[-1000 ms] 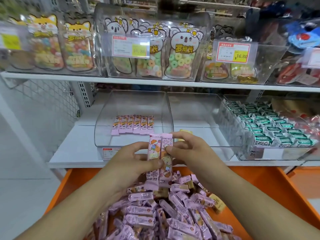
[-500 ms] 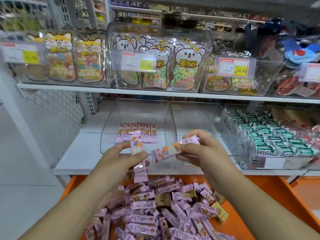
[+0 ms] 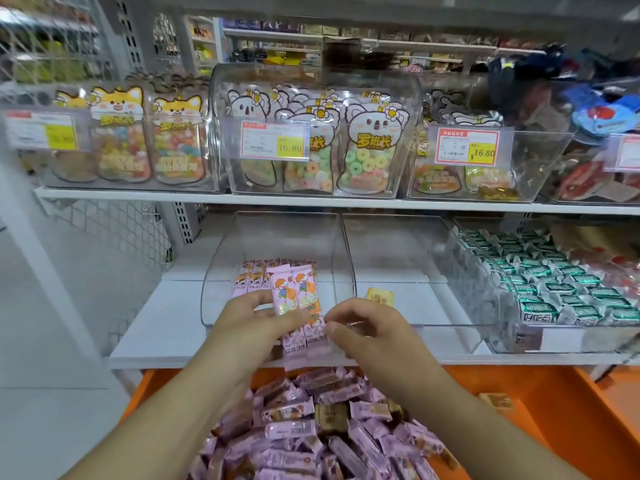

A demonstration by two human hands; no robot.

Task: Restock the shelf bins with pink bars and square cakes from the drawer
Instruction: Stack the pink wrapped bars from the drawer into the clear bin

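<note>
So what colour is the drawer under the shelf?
Orange, in the head view: the drawer holding the loose pink bars.

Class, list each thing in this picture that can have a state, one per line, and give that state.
left hand: grips two pink bars
right hand: fingertips pinch the bars' right edge
two pink bars: held side by side, upright, at the left bin's open front
left bin: nearly bare, one row of bars at the back
middle bin: holds one square cake
right bin: packed with green packets
orange drawer: open, heaped with bars
</note>
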